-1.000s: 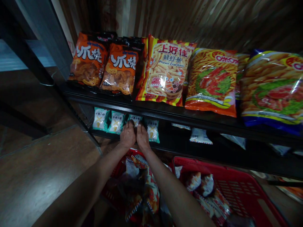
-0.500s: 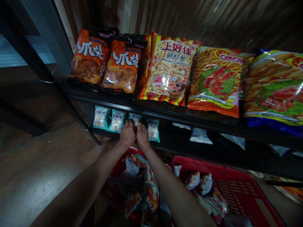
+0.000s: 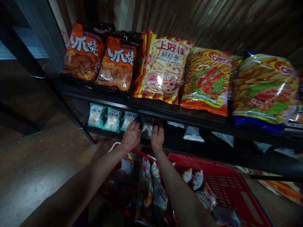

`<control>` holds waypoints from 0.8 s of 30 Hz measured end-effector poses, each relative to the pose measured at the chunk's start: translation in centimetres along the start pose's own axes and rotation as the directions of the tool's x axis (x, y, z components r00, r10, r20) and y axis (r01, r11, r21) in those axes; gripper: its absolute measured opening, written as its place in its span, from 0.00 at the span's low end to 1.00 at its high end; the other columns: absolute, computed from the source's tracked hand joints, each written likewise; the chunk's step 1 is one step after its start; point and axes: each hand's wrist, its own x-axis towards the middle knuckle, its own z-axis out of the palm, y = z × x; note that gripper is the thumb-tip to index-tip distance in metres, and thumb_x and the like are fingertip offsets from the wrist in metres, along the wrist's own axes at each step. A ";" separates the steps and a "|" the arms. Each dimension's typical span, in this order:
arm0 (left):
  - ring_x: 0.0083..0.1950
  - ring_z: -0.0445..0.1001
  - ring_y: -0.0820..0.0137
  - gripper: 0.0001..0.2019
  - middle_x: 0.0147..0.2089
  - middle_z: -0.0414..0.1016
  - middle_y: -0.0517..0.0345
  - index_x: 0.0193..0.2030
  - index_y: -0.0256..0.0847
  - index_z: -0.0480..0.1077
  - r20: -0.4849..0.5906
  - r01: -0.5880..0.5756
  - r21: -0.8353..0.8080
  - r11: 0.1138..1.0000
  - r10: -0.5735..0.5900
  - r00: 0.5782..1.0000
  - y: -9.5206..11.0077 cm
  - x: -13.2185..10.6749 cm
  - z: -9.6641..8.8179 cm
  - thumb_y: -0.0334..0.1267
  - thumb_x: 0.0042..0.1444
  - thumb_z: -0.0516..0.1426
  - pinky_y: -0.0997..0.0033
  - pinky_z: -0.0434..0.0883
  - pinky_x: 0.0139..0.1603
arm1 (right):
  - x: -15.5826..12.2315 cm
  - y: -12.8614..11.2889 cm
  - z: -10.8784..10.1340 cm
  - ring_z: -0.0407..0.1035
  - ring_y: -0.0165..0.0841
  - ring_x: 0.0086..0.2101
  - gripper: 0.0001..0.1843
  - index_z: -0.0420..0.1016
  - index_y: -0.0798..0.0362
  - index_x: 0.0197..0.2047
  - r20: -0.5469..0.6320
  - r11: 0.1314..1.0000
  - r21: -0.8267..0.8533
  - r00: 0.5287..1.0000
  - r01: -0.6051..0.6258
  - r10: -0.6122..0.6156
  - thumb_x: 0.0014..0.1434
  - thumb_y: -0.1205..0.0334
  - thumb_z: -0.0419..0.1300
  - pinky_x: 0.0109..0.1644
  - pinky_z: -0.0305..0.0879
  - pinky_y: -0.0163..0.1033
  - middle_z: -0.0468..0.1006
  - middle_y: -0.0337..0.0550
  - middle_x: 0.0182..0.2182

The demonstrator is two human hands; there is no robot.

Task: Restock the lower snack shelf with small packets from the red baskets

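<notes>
We find both hands at the lower shelf (image 3: 176, 140), reaching in over its front edge, toward its left end. The left hand (image 3: 131, 136) stands between the third and fourth small packets, counted from the left corner, and covers part of the third green-and-white packet (image 3: 129, 119). The right hand (image 3: 157, 137) stands just beyond the right side of the fourth packet (image 3: 147, 126), so that this packet sits upright between the two hands. The fingers of both hands point toward the back of the shelf; their tips are partly hidden in shadow, and we cannot tell whether either hand grips the packet or merely rests beside it.

We note two further green-and-white packets, the first (image 3: 96, 116) nearest the left corner and the second (image 3: 112, 119) beside it. Farther right along the same shelf, a pale packet (image 3: 193, 134) lies with its end toward the front edge.

On the upper shelf (image 3: 113, 102), along the front edge, we record two orange bags (image 3: 81, 53), a prawn cracker bag (image 3: 163, 69) and a blue-edged bag (image 3: 265, 91). Below the lower shelf's front edge stands a red basket (image 3: 228, 183) containing wrapped snacks (image 3: 197, 179)
</notes>
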 end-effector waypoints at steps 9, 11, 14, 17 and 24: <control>0.69 0.53 0.57 0.26 0.66 0.56 0.31 0.63 0.25 0.51 0.189 0.081 -0.210 0.974 -0.041 0.981 0.7 -0.5 3.7 0.31 0.59 0.46 0.51 0.57 0.67 | 2.2 2.3 0.8 0.55 0.43 0.62 0.40 0.61 0.61 0.62 0.175 0.988 0.022 0.974 -0.152 0.146 0.59 0.40 0.38 0.65 0.46 0.48 0.63 0.57 0.61; 0.68 0.55 0.57 0.26 0.65 0.57 0.32 0.63 0.26 0.52 0.181 0.061 -0.243 0.968 -0.016 0.983 0.8 -0.3 3.7 0.31 0.58 0.47 0.51 0.58 0.66 | 2.2 2.6 1.2 0.56 0.42 0.61 0.37 0.65 0.60 0.59 0.171 0.994 0.043 0.981 -0.102 0.094 0.59 0.42 0.38 0.66 0.45 0.47 0.64 0.57 0.60; 0.66 0.59 0.57 0.25 0.64 0.60 0.33 0.63 0.27 0.53 0.168 0.075 -0.279 0.957 -0.029 0.985 1.0 0.0 3.5 0.31 0.58 0.47 0.51 0.60 0.65 | 2.1 2.8 1.8 0.56 0.41 0.60 0.33 0.68 0.57 0.55 0.132 0.995 0.063 0.989 -0.081 0.072 0.60 0.45 0.39 0.66 0.45 0.48 0.66 0.55 0.59; 0.65 0.61 0.58 0.24 0.63 0.62 0.33 0.62 0.28 0.54 0.157 0.101 -0.294 0.950 -0.056 0.986 1.2 0.1 3.3 0.30 0.58 0.47 0.51 0.60 0.65 | 2.0 2.6 2.1 0.57 0.41 0.60 0.32 0.70 0.58 0.53 0.117 0.995 0.058 0.991 -0.078 0.071 0.60 0.46 0.38 0.66 0.44 0.49 0.67 0.56 0.58; 0.64 0.62 0.59 0.23 0.62 0.63 0.34 0.61 0.28 0.56 0.149 0.117 -0.295 0.948 -0.075 0.986 1.4 0.3 2.8 0.29 0.57 0.47 0.54 0.61 0.65 | 1.8 2.0 2.5 0.61 0.42 0.57 0.32 0.70 0.60 0.51 0.121 0.997 0.022 0.990 -0.073 0.070 0.61 0.47 0.36 0.63 0.50 0.48 0.70 0.59 0.54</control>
